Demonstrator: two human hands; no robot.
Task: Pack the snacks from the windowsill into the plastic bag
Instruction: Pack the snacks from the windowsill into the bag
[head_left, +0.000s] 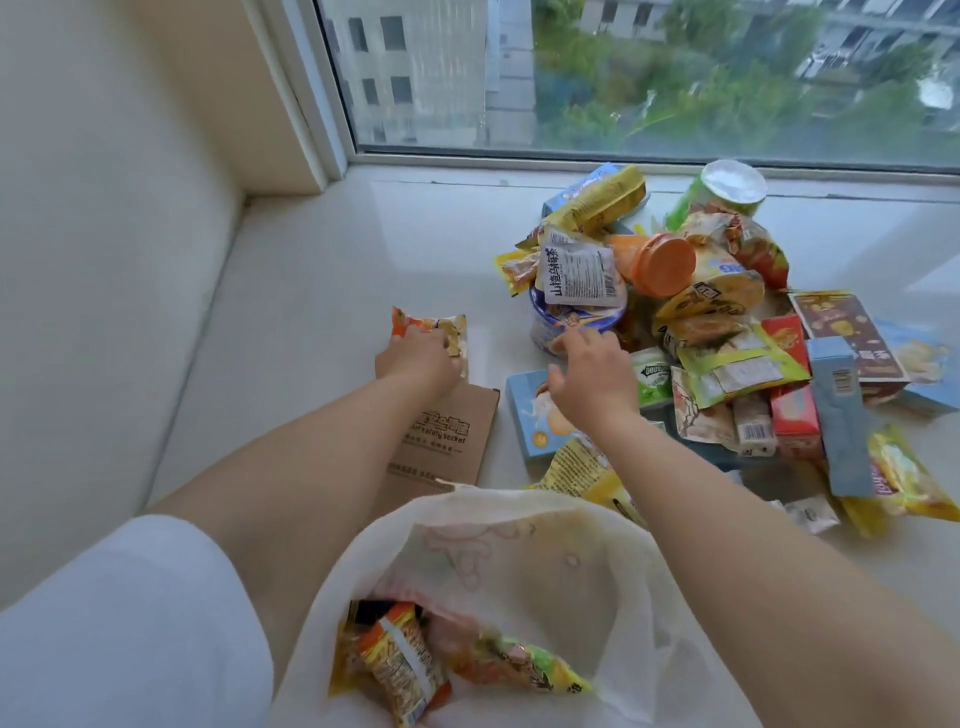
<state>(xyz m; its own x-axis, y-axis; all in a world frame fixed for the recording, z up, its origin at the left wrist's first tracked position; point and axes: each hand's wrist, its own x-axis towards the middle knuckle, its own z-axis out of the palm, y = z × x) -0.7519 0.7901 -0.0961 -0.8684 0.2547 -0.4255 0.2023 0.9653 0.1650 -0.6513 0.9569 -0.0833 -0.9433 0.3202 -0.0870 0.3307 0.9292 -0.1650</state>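
Left hand grips an orange packet on the sill; right hand, fingers loose, reaches the blue tub above the bag.

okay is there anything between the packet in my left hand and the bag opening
Nothing visible blocks it. The left hand holds the orange packet over the brown envelope, and the plastic bag gapes open just below.
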